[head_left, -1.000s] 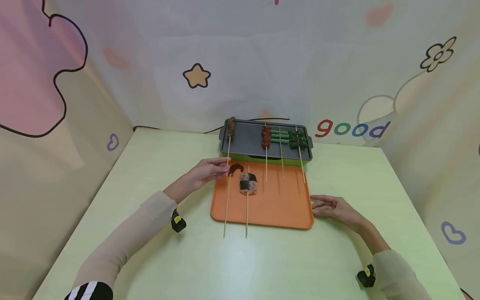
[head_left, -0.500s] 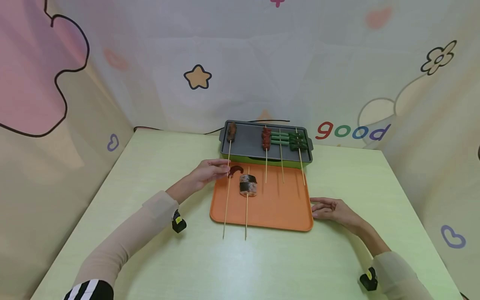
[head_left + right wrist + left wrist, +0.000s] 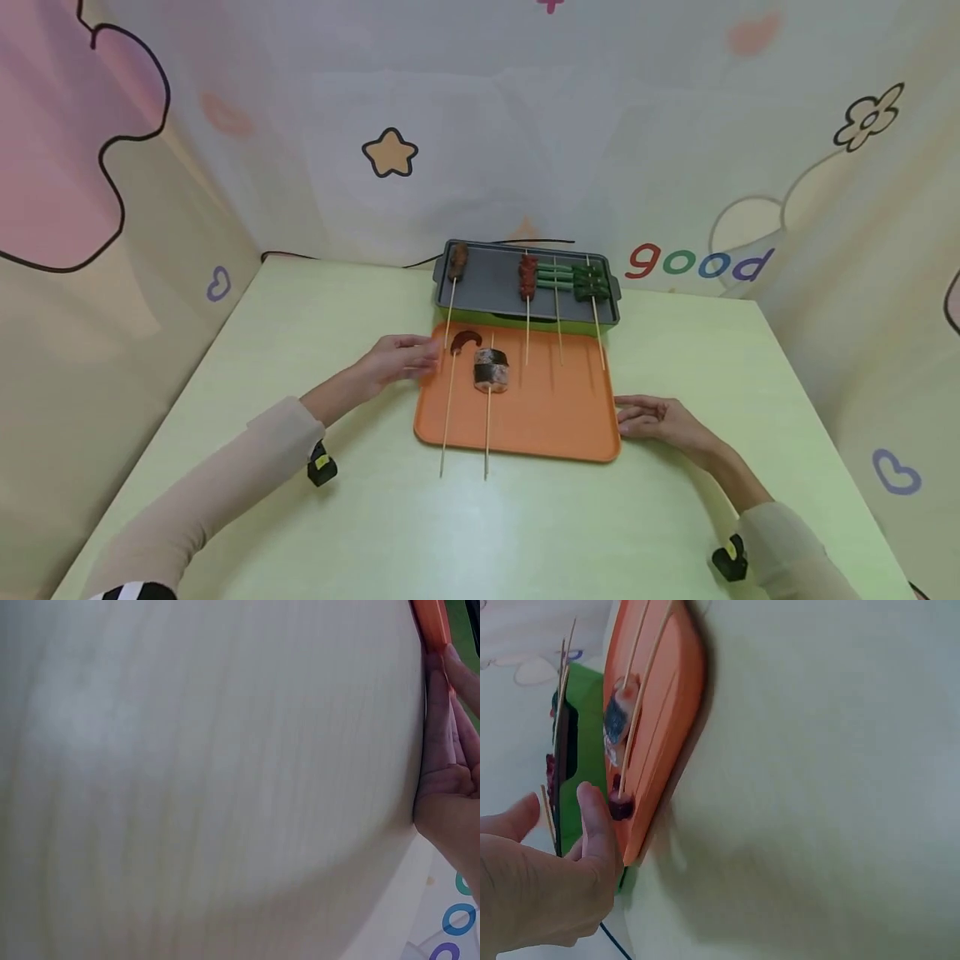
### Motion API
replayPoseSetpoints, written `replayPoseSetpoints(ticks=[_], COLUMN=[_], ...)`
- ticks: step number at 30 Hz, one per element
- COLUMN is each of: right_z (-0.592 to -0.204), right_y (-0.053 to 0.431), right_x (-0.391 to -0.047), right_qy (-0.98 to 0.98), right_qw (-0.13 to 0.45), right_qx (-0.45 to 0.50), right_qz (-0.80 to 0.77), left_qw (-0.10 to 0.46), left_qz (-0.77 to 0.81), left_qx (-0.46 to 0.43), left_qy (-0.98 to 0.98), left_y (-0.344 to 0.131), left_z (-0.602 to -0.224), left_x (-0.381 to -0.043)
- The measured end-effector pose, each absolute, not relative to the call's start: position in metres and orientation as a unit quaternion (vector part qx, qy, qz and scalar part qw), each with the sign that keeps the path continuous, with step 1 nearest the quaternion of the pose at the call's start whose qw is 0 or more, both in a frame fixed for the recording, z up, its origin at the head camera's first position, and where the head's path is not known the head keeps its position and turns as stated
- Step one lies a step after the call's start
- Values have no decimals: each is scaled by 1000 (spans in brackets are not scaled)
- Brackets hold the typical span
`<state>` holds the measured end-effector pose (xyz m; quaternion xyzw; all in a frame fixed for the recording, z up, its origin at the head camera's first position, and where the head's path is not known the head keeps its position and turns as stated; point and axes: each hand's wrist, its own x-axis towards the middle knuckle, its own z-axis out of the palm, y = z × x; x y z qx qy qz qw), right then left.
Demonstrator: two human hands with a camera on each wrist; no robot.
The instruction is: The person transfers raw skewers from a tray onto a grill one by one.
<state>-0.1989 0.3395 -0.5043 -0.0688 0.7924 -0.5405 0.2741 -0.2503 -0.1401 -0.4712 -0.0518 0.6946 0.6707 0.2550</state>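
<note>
My left hand (image 3: pixel 390 365) is beside the left edge of the orange tray (image 3: pixel 551 425), thumb and fingers apart and holding nothing. In the left wrist view, a thin stick (image 3: pixel 549 814) shows between thumb and fingers. It belongs to the brown meat skewer (image 3: pixel 458 262), which lies on the grill's left end, its stick reaching over the tray. On the tray are a dark red curled skewer (image 3: pixel 467 340) and a skewer with a black-and-white banded roll (image 3: pixel 491 371). My right hand (image 3: pixel 667 427) rests at the tray's right edge, fingertips (image 3: pixel 450 656) touching the rim.
Behind the tray stands a green toy grill with a grey top (image 3: pixel 491 292). A red meat skewer (image 3: pixel 528 279) and green vegetable skewers (image 3: pixel 591 283) lie toward its right, sticks overhanging the tray. The pale table (image 3: pixel 300 308) meets printed curtains at the back and sides.
My left hand has let go of the brown meat skewer's stick and drawn back left. That skewer has come down onto the grill. My right hand stays at the tray edge.
</note>
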Motion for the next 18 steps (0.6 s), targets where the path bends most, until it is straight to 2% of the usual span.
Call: replayPoseSetpoints(ticks=[10, 18], right_z=[-504, -504], right_y=[341, 336], right_x=[-193, -198], right_qy=[793, 786], right_qw=[269, 275], right_qx=[-65, -66], right_qz=[-543, -550], left_qw=[311, 350], left_qz=[609, 613], left_qx=[7, 34], left_qy=[730, 708], left_y=[-159, -160], left_z=[-472, -481], left_x=[-186, -152])
